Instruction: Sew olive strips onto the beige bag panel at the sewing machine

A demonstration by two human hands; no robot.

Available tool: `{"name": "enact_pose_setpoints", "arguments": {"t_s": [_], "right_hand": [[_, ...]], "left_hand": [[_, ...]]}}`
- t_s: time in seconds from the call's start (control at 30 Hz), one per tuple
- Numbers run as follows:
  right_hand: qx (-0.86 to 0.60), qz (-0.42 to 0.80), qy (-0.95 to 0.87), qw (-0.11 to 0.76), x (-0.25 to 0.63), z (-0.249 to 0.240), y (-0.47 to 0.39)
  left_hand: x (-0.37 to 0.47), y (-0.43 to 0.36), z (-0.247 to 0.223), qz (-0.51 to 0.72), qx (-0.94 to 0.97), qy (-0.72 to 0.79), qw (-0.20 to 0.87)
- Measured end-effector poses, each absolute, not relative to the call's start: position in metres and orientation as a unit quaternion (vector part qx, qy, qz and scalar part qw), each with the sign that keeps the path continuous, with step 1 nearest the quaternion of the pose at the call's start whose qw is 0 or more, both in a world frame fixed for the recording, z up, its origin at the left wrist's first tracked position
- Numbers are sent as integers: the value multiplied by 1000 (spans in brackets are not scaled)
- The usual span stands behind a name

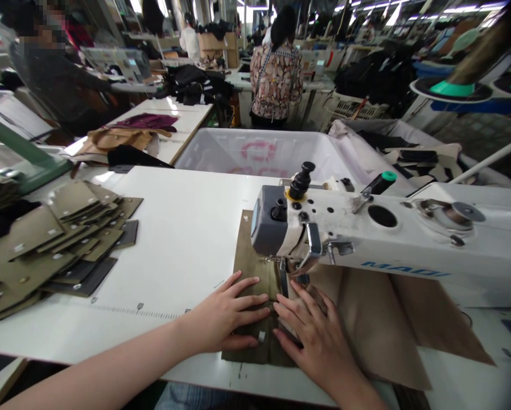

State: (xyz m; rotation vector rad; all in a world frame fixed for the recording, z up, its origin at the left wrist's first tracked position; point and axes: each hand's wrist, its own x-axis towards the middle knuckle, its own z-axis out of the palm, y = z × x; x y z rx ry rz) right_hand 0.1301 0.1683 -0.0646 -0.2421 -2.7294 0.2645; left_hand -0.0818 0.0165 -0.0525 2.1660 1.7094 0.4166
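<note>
Two dozen or so flat olive-and-black panels (54, 239) lie fanned at left of frame, likely staged within reach. Centre bottom: left hand (225, 316), fingers spread, presses the olive fabric piece (249, 267) flat to the white table (182, 228); right hand (315, 336), fingers splayed, pins it beside the needle (apparently for feeding) under the sewing machine (387, 239), glossy white, right of centre

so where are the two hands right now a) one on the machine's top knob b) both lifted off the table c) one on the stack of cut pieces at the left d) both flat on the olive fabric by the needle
d: the left hand and right hand both lie flat on the olive fabric in front of the sewing machine head.
</note>
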Motion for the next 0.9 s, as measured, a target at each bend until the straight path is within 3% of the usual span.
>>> {"name": "enact_pose_setpoints", "arguments": {"t_s": [0.9], "right_hand": [[-114,70,-975,176,85,-79,214]], "left_hand": [[-120,64,-62,167,749,625,141]]}}
